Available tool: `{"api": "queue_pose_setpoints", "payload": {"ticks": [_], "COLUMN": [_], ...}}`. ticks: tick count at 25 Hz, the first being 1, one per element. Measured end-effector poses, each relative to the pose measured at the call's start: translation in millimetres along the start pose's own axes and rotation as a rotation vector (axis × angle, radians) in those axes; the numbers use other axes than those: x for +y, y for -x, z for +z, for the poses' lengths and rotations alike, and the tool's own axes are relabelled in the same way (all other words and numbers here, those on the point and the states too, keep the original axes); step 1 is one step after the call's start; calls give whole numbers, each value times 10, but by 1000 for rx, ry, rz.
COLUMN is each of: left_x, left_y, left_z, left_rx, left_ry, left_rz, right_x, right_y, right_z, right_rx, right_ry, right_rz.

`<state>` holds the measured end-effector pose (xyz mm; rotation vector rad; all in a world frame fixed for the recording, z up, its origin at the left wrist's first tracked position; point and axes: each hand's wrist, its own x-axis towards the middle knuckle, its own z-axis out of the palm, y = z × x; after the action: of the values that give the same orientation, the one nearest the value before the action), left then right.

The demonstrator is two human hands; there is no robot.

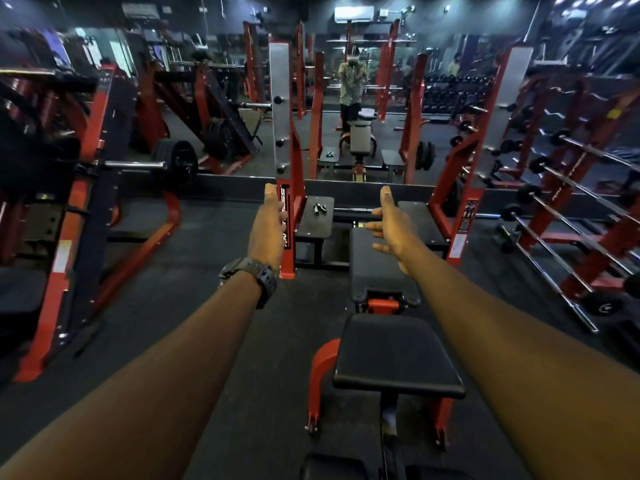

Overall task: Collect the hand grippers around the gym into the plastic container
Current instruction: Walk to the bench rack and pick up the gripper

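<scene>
Head view: both arms stretched fwd, held up over the bench. Left hand [269,220] edge-on w/ thumb up, fingers straight, grip loose, holding nothing; black watch [251,275] on the wrist. Right hand [388,225] also thumb up, fingers spread and lightly bent toward the left, grip loose, nothing in it. Hand gripper [319,208] lies on a small black tabletop [313,228] by the red rack post [292,188], between the two hands and beyond them, untouched.

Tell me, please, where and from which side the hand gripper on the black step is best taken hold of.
Likely the two handles together, from above with the left hand, which is nearer. The gripper lies flat on the step, nothing over it; its finer shape is too small to tell.
</scene>
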<state>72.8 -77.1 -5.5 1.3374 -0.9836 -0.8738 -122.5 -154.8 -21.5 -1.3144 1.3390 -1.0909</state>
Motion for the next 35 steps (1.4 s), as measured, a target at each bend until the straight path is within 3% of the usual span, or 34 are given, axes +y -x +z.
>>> {"api": "queue_pose_setpoints", "payload": {"ticks": [11, 19, 25, 35], "left_x": [-52, -561, -503, -1093], "left_y": [-1827, -3891, -5230, -7019], "left_z": [191, -262, -601, 384], "left_rx": [-53, -157, -216, -293], "left_ry": [21, -7, 36, 46], "left_rz": [28, 2, -32, -108], "right_x": [-112, -56, -350, 64], "right_y": [-1681, -3233, -4245, -6013], "right_z": [542, 1620, 2203, 2171], "right_rx": [32, 119, 186, 186], "right_ry": [21, 18, 36, -7], "right_rz": [-3, 76, 93, 130]}}
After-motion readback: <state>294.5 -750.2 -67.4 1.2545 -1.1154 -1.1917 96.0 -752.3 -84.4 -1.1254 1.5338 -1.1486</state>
